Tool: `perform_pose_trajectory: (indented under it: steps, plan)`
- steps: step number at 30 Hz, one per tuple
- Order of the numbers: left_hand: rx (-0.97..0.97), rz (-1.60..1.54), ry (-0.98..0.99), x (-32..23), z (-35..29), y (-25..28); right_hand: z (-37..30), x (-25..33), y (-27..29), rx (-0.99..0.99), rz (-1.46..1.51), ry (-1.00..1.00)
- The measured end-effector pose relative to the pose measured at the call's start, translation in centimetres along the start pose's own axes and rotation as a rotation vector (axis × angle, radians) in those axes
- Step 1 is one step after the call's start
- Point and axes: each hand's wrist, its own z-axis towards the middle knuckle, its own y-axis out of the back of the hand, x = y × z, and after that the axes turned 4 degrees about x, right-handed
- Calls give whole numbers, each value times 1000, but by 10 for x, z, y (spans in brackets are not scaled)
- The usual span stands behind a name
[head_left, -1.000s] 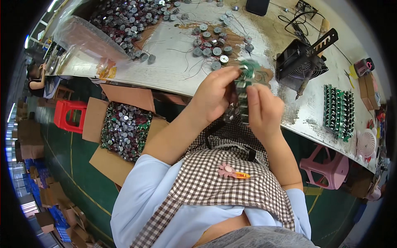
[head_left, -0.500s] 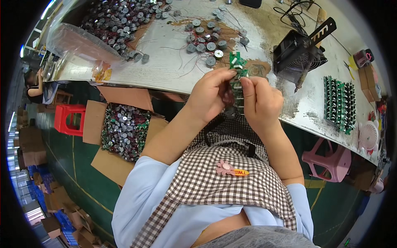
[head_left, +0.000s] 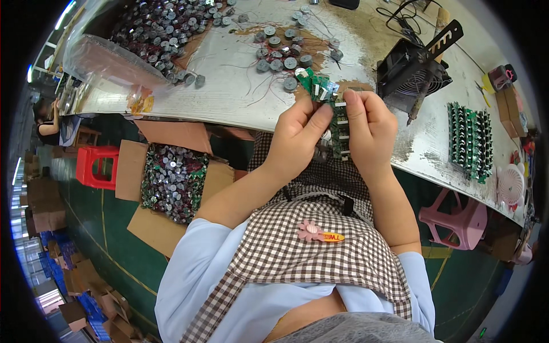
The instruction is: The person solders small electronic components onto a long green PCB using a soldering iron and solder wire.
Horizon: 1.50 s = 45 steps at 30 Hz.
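Over the table's front edge, my left hand [head_left: 298, 136] pinches green circuit boards [head_left: 314, 86] between thumb and fingers, their far ends sticking out toward the motors. A long strip of green circuit boards [head_left: 342, 130] with white parts hangs from my right hand [head_left: 373, 127], its thumb pressed on the upper end. The two hands are close together, and the boards meet or overlap between them; whether they are joined I cannot tell. Just beyond lies a loose group of small round metal motors [head_left: 290, 63] with thin red wires.
A large heap of motors [head_left: 166, 34] fills the far left. A black fan [head_left: 409, 71] with a soldering iron [head_left: 422, 97] stands at right, before rows of circuit boards [head_left: 470, 143]. Below are a carton of motors [head_left: 174, 183], a red stool [head_left: 96, 167] and a pink stool [head_left: 454, 220].
The boards in my left hand have tilted to the left. My right hand has shifted slightly right, and more of its board strip shows.
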Motion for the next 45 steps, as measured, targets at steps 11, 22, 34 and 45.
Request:
perform_pose_trajectory:
  steps: [11, 22, 34, 45]
  plan:
    - [-118, -540, 194, -19, 14, -7, -19, 3, -1, 14, -146, 214]
    - [1, -115, 14, 6, -10, 1, -2, 11, -3, 51, -96, 126]
    - [28, -435, 282, -7, 2, 12, -26, -4, -5, -3, -54, 280]
    - [236, -437, 387, 5, -7, 15, -29, -12, 0, -13, 256, -297]
